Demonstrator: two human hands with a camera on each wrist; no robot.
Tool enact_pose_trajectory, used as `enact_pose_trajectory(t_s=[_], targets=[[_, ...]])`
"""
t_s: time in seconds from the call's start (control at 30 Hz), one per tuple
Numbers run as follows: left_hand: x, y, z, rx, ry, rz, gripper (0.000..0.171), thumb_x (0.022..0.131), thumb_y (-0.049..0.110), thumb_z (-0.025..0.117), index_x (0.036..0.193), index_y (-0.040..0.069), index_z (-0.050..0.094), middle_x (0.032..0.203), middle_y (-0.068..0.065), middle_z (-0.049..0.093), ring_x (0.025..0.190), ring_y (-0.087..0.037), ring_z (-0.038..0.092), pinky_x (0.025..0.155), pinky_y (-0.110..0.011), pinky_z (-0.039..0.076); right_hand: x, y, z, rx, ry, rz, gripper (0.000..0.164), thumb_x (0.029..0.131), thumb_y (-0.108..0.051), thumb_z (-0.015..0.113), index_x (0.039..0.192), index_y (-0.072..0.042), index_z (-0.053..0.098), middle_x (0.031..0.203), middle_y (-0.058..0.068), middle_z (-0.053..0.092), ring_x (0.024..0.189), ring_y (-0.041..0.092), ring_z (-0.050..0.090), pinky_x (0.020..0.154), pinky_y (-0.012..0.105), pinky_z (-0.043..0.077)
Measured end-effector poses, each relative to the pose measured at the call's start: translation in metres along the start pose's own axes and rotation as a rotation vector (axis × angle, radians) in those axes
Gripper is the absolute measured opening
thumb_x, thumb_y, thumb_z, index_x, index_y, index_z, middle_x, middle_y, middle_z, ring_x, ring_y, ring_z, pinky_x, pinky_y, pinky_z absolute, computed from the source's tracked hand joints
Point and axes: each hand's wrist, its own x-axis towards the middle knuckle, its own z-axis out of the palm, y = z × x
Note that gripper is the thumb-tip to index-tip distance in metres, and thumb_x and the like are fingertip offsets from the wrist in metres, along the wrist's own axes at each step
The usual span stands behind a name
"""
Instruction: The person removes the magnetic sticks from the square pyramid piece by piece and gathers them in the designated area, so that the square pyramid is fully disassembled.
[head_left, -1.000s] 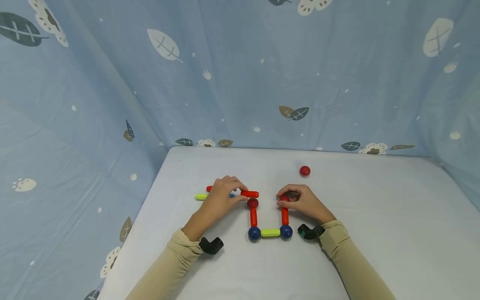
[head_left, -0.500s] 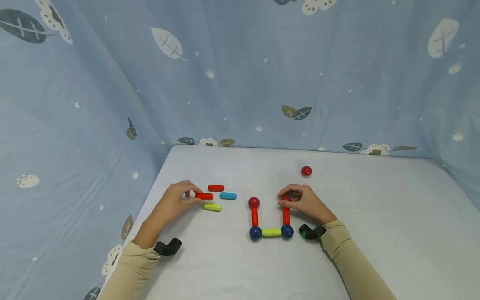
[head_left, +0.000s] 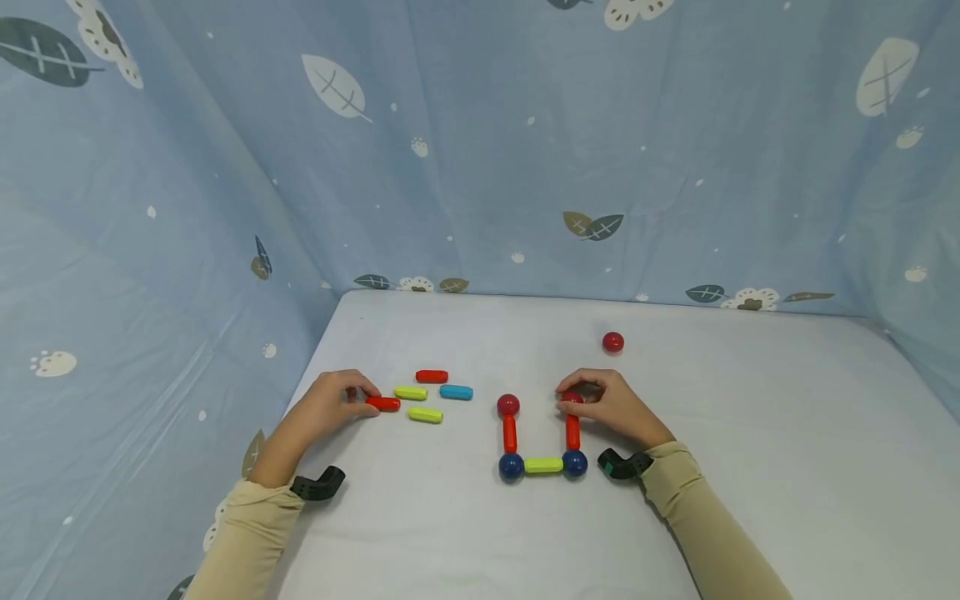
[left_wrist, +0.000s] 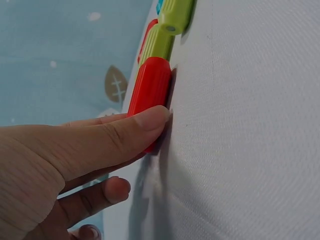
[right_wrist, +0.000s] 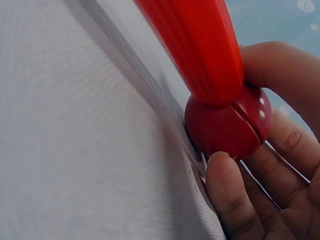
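Note:
At the left, my left hand (head_left: 327,406) pinches a red magnetic rod (left_wrist: 150,85) between thumb and fingers, low over the white table. Two yellow-green rods (head_left: 425,414), a blue rod (head_left: 456,392) and another red rod (head_left: 432,377) lie just right of it. My right hand (head_left: 611,406) holds a red ball (right_wrist: 225,125) between thumb and fingers. That ball joins the right red rod (head_left: 573,433) of a U-shaped frame. Two blue balls (head_left: 512,467) and a yellow-green rod (head_left: 543,465) form its near side; a second red ball (head_left: 508,405) tops the left red rod (head_left: 510,434).
A loose red ball (head_left: 612,342) sits toward the back of the white table (head_left: 787,433). Blue patterned cloth (head_left: 480,150) hangs behind and to the left of the table. Each wrist wears a black camera mount (head_left: 318,484).
My left hand has moved left from beside the frame's left red ball to the loose rods, carrying the red rod, then slightly further left and nearer. The right hand stays on its ball.

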Motion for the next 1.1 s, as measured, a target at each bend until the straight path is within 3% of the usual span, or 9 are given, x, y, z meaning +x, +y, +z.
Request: enact_pose_trajectory(t_s=[0.43, 0.63, 0.73, 0.83, 0.97, 1.1], targets=[[-0.003, 0.003, -0.01, -0.005, -0.015, -0.028, 0.027, 0.077, 0.01, 0.09, 0.102, 0.008, 0.079, 0.092, -0.005, 0.073, 0.075, -0.015, 0.051, 0.063, -0.024, 0.041, 0.001, -0.004, 0.0, -0.008, 0.01, -0.016, 0.02, 0.088, -0.025, 0.084, 0.106, -0.02, 0.077, 0.107, 0.001, 0.075, 0.094, 0.019, 0.063, 0.077, 0.022, 0.053], [-0.005, 0.021, -0.009, -0.008, 0.071, -0.002, 0.015, 0.086, 0.015, 0.085, 0.097, 0.012, 0.076, 0.095, -0.003, 0.073, 0.076, -0.014, 0.052, 0.062, -0.025, 0.042, 0.0, -0.004, -0.001, -0.001, 0.005, -0.023, 0.021, 0.089, -0.025, 0.083, 0.107, -0.018, 0.077, 0.107, 0.002, 0.075, 0.094, 0.016, 0.063, 0.078, 0.023, 0.053], [-0.004, 0.043, 0.004, -0.05, 0.099, 0.039, 0.011, 0.089, 0.02, 0.083, 0.092, 0.017, 0.072, 0.091, 0.003, 0.07, 0.076, -0.012, 0.054, 0.064, -0.025, 0.044, -0.001, -0.002, -0.002, 0.003, 0.01, -0.029, 0.02, 0.089, -0.025, 0.083, 0.107, -0.017, 0.078, 0.107, 0.003, 0.076, 0.094, 0.014, 0.063, 0.079, 0.023, 0.054], [-0.004, 0.073, 0.03, -0.123, 0.041, 0.055, 0.017, 0.091, 0.029, 0.081, 0.094, 0.019, 0.067, 0.089, 0.006, 0.069, 0.074, -0.008, 0.059, 0.064, -0.024, 0.048, -0.003, 0.0, -0.003, 0.006, 0.021, -0.02, 0.02, 0.089, -0.026, 0.083, 0.106, -0.017, 0.078, 0.106, 0.003, 0.076, 0.093, 0.014, 0.064, 0.079, 0.023, 0.056], [-0.006, 0.115, 0.068, -0.209, -0.107, -0.029, 0.032, 0.091, 0.044, 0.077, 0.102, 0.016, 0.066, 0.087, 0.005, 0.067, 0.062, -0.01, 0.064, 0.061, -0.025, 0.051, -0.008, 0.0, 0.0, -0.032, 0.043, 0.022, 0.021, 0.088, -0.033, 0.084, 0.105, -0.022, 0.078, 0.106, -0.003, 0.075, 0.097, 0.015, 0.065, 0.088, 0.024, 0.056], [-0.004, 0.143, 0.094, -0.203, -0.193, -0.102, 0.043, 0.089, 0.056, 0.076, 0.102, 0.016, 0.067, 0.079, 0.006, 0.067, 0.053, -0.012, 0.063, 0.057, -0.025, 0.048, -0.018, -0.007, 0.003, -0.095, 0.082, 0.048, 0.024, 0.087, -0.036, 0.084, 0.107, -0.025, 0.078, 0.107, -0.009, 0.075, 0.103, 0.015, 0.067, 0.099, 0.035, 0.056]])
